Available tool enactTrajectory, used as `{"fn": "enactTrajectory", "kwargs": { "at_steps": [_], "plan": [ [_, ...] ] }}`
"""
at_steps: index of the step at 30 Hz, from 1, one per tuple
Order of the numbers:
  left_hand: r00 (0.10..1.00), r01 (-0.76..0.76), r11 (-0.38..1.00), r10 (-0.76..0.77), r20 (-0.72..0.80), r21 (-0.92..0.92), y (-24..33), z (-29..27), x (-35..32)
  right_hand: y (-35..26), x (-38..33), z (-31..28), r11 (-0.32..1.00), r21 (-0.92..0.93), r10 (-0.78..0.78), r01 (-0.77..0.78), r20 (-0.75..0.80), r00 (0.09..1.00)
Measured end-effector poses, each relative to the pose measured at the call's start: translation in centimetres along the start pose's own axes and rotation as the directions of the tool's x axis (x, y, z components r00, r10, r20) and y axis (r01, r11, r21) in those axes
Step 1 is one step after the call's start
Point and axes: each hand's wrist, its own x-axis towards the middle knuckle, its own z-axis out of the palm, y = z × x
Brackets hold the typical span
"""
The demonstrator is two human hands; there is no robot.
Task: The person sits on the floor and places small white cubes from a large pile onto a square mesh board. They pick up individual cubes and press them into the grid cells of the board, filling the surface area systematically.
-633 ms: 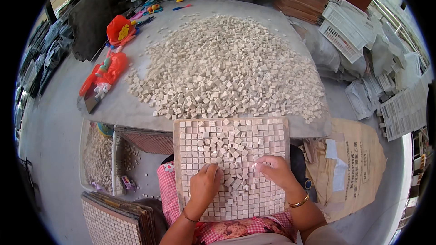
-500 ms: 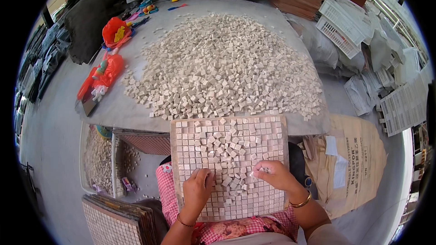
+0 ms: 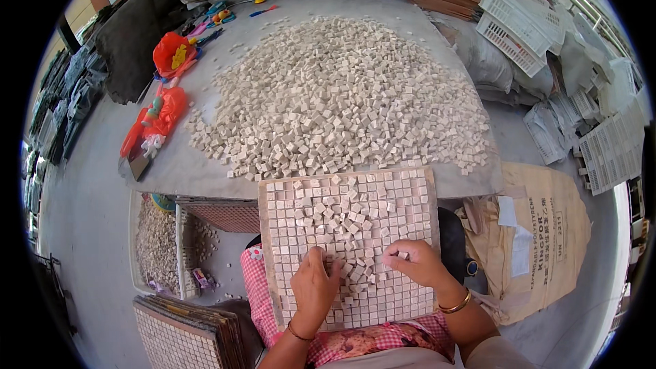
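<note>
A square grid board point(image 3: 277, 224) lies across my lap, its cells largely filled with small pale stone tiles. Loose tiles point(image 3: 335, 213) are heaped over its upper middle, and a second cluster point(image 3: 360, 272) lies between my hands. My left hand point(image 3: 314, 287) rests over the left-centre of the grid, thumb apart from the fingers, beside that cluster; nothing shows in its grip. On the other side, my right hand point(image 3: 418, 261) is closed with a small stone tile point(image 3: 403, 255) at its fingers. Its curled fingers hide part of the grid.
Beyond the board, a grey table point(image 3: 205, 181) carries a large pile of stone tiles point(image 3: 342, 96). Red plastic bags point(image 3: 171, 106) lie at its left. Below left are a white crate point(image 3: 183, 253) of tiles and stacked grid boards point(image 3: 181, 335). A tan sack point(image 3: 547, 253) lies right.
My left hand has shifted right and slightly nearer me, closer to the lower cluster of loose tiles. My right hand stays in nearly the same place, still pinching.
</note>
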Motion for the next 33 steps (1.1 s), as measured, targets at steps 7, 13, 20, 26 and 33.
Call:
{"fn": "enactTrajectory", "kwargs": {
  "at_steps": [7, 13, 20, 26, 33],
  "plan": [
    [0.994, 0.07, 0.997, -0.066, -0.088, 0.042, -3.2, -1.7, -1.4, -0.1, 1.1, 1.8, 0.844, -0.456, -0.348, 0.283, -0.064, 0.935],
    [1.0, -0.021, 0.998, 0.02, -0.016, -0.051, -1.0, -2.2, -0.8, -0.7, 2.6, 5.8, 0.701, -0.644, -0.375, 0.307, 0.033, 0.927],
    [0.997, -0.077, 0.997, 0.077, 0.003, -0.007, -0.7, -0.9, 0.3, -1.3, 3.6, 7.2, 0.639, -0.707, -0.349, 0.304, 0.085, 0.933],
    [1.0, -0.023, 0.998, 0.022, -0.02, -0.065, -1.4, -1.8, 0.5, -1.5, 3.8, 7.7, 0.687, -0.658, -0.328, 0.307, 0.096, 0.94],
    [0.994, -0.09, 0.993, 0.094, -0.052, 0.072, -3.9, -2.9, 0.8, -1.3, 3.4, 7.3, 0.632, -0.671, -0.411, 0.387, 0.133, 0.902]
  ]
}}
